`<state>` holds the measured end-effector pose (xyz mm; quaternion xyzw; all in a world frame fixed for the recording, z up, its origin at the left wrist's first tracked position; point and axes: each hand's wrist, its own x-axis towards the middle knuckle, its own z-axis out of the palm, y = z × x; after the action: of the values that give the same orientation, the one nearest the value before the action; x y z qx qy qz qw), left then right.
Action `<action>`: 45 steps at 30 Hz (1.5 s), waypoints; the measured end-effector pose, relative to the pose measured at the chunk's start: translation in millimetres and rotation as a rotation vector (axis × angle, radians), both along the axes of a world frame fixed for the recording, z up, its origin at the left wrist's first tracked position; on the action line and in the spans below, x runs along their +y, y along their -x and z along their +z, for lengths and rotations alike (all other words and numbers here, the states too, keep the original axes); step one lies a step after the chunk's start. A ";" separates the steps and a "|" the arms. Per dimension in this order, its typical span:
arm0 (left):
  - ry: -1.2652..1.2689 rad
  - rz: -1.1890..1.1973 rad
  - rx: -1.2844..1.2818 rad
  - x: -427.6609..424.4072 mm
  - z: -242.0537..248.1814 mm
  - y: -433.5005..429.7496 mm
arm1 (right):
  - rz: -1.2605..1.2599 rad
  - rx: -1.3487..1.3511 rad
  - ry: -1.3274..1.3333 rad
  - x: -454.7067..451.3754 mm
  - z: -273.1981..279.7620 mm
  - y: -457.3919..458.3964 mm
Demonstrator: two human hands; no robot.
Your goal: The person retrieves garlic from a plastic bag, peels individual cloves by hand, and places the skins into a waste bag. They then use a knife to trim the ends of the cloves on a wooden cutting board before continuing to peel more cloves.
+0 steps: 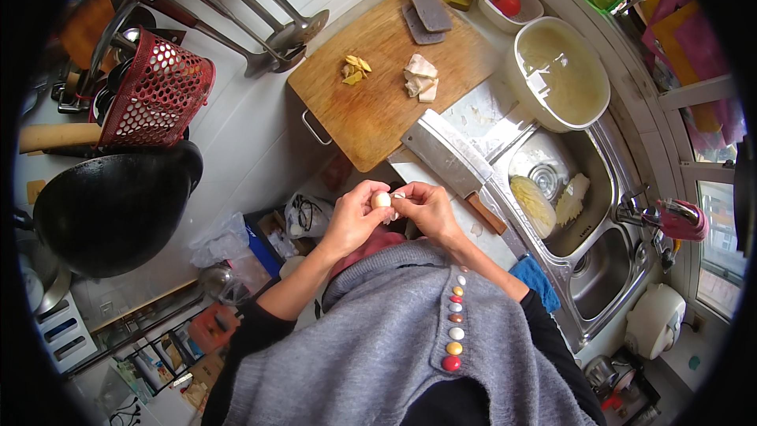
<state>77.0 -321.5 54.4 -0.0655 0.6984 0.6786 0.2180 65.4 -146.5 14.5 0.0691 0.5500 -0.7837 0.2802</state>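
Observation:
My left hand (pixel 346 222) holds a smooth, pale, round garlic bulb or clove (pixel 381 199) between thumb and fingers. Against it, my right hand (pixel 434 216) pinches white papery bits (pixel 398 195) that look like garlic skin. Both hands are raised in front of my chest, just short of the wooden cutting board (pixel 337 121). On that board lie sliced ginger (pixel 355 70), pale slices of fatty meat (pixel 421 78) and two grey slabs (pixel 430 12), perhaps konjac. A cleaver (pixel 452 151) rests beyond my right hand, its blade tip by the board and its wooden handle towards me.
The steel sink (pixel 591 236) at right holds a cabbage piece (pixel 532 204) and a loose leaf (pixel 572 198). Behind it stands a basin (pixel 520 59) of cloudy water. A tomato (pixel 506 2) sits in a white bowl (pixel 529 15). A black wok (pixel 112 219) hangs at left.

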 end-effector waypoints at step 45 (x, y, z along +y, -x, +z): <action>-0.069 0.481 0.108 -1.4 -19.6 -136.0 | 0.235 -0.177 0.053 -36.4 0.4 -63.1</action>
<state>213.1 -323.0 34.8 -0.1860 0.6498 0.7368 0.0146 128.5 -182.8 15.0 0.0657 0.5064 -0.7507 0.4192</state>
